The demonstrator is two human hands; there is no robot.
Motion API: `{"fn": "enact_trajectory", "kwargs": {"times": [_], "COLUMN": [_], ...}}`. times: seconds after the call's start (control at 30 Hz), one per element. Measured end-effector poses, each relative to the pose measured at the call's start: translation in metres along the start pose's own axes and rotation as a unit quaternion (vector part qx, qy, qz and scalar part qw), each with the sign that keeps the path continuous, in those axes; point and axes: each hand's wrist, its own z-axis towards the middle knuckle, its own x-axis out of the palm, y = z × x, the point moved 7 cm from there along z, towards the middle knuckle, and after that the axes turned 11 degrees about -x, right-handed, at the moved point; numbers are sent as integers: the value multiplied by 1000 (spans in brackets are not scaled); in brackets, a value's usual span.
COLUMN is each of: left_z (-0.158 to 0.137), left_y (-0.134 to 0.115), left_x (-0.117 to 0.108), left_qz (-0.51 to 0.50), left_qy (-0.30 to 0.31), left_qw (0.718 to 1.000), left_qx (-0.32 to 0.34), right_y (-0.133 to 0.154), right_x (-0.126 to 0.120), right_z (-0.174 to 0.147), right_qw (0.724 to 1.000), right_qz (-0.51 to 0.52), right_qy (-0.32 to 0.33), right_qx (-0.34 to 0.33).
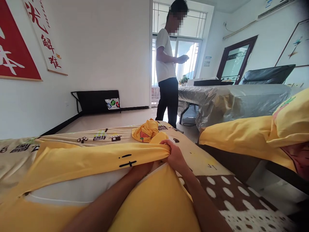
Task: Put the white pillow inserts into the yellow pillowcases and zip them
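Note:
A yellow pillowcase (82,159) with black print lies in front of me, around a white pillow (74,188) that shows through its long opening. My right hand (174,155) is closed on the case's edge at the far right end of the opening, thumb and fingers wrapped round the bunched cloth. My left hand (144,168) reaches through the opening, between the pillow and the raised yellow flap. Its fingers are hidden under the cloth. Just beyond my right hand lies a crumpled yellow cloth (147,130) with a reddish print.
Beneath is a patterned blanket (217,190), brown with white dots at right. Yellow fabric (236,132) drapes over furniture at right. A person (166,61) stands beyond the bed, near a plastic-covered table (241,96). A black folded frame (96,101) leans against the wall.

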Motion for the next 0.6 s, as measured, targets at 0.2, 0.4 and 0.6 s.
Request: {"fn": "enact_trajectory", "kwargs": {"times": [0.2,0.4,0.6], "left_z": [-12,-11,-19], "left_y": [-13,-30,-42], "left_x": [-10,-4,6], "left_qz": [-112,-94,-24], "left_qy": [-33,-34,-20], "left_qw": [992,991,984], "left_qx": [37,85,174], "right_y": [1,-4,4], "right_x": [-2,3,-2], "right_z": [-4,-3,1], "right_qw": [992,990,996], "right_qz": [-108,-128,-78], "right_qy": [-69,-51,-26], "right_qx": [4,-4,-37]}}
